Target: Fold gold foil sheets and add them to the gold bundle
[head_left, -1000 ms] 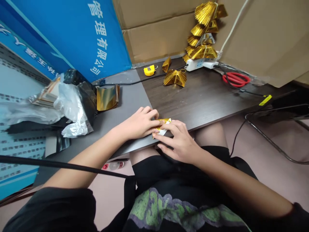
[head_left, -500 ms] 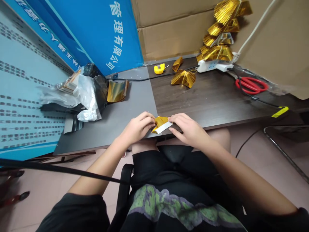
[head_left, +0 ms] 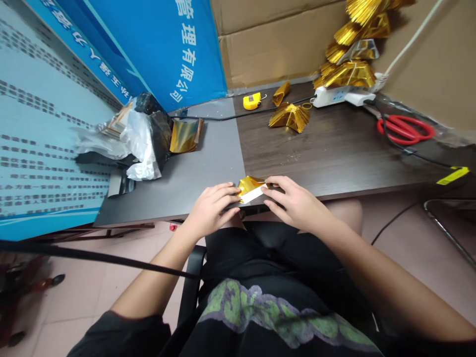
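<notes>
A small folded piece of gold foil paper (head_left: pixel 251 189) with a white underside strip lies at the front edge of the table, where the grey top meets the dark wood top (head_left: pixel 327 148). My left hand (head_left: pixel 213 210) holds its left side with the fingertips. My right hand (head_left: pixel 293 199) grips its right end between fingers and thumb. Part of the fold is hidden by my fingers.
Beyond my hands lie a gold foil sheet (head_left: pixel 185 136), a plastic bag (head_left: pixel 139 144), a yellow tape measure (head_left: pixel 252 101), folded gold fans (head_left: pixel 290 117), a stack of gold fans (head_left: pixel 349 59), a power strip (head_left: pixel 334 97) and red scissors (head_left: pixel 404 130).
The whole scene has shifted right in view as the camera turned. My hands have spread slightly on the foil, and more of its gold face shows above the white strip.
</notes>
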The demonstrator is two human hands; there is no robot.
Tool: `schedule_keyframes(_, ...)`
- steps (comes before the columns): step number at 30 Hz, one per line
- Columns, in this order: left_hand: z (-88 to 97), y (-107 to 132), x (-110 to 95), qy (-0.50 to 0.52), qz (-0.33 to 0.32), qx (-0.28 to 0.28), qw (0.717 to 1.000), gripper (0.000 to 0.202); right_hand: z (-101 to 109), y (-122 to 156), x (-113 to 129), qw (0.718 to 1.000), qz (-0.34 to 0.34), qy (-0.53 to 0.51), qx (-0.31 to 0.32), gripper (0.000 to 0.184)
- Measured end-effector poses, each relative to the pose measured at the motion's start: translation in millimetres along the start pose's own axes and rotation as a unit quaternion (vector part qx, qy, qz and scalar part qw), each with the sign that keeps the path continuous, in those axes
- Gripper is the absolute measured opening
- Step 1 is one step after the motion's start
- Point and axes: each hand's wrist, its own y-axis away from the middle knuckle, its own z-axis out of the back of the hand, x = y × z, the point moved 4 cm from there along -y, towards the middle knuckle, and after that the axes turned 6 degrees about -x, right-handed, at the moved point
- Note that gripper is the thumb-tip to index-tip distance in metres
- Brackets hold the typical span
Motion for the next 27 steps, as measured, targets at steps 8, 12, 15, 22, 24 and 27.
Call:
schedule_keyframes(8, -3.2, 5.0, 0.1, -0.033, -0.01, 0.008, 0.999, 0.031, 1.2, 3.1, 1.2, 1.0, 0.013, -0.019, 0.017, 0.028)
schedule_keyframes(12, -4.4, 7.6, -0.8, -0.042, -0.033, -0.001, 0.999, 0.025, 4.4, 3.2, 2.1, 1.0, 0.019, -0.016, 0.008, 0.028)
schedule_keyframes(15, -4.5, 7.3, -1.2, -0.049, -0.036, -0.015, 0.998, 0.026, 6.6, 3.0, 1.7, 1.0, 0.02, -0.018, 0.014, 0.027)
schedule_keyframes(22, -3.7, 4.2, -3.7, -0.064, -0.051, -0.037, 0.996, 0.02, 7.4, 4.1, -2.5, 0.998, 0.047, -0.036, 0.031, 0.027)
schedule_keyframes(24, -3.6, 3.9, -4.9, -0.064, -0.053, -0.042, 0.996, 0.017, 7.5, 5.5, -3.1, 0.997, 0.066, -0.041, 0.026, 0.025)
schedule_keyframes(27, -4.6, 4.1, -5.6, -0.055, -0.044, -0.05, 0.996, 0.013, 8.2, 7.6, -3.2, 0.995, 0.088, -0.054, 0.014, 0.022)
